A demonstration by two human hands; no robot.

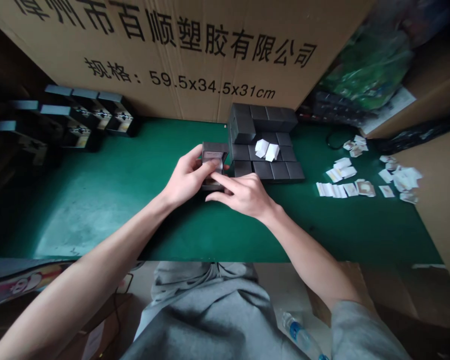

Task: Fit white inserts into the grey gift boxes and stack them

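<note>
Your light is dim and uneven. A pale, hazy glare spreads over the tabletop [135, 175] toward its near left corner, while the far left corner sinks into shadow, leaving the open boxes [65, 111] there murky and smeared. Your left hand [185, 177] and right hand [249, 195] look bright and fairly clear. Toward the right edge, the white papers [405, 177] blur softly. Wide-angle distortion stretches your left forearm [97, 270]; beyond the far right corner, the green bag [371, 75] is out of focus.
</note>
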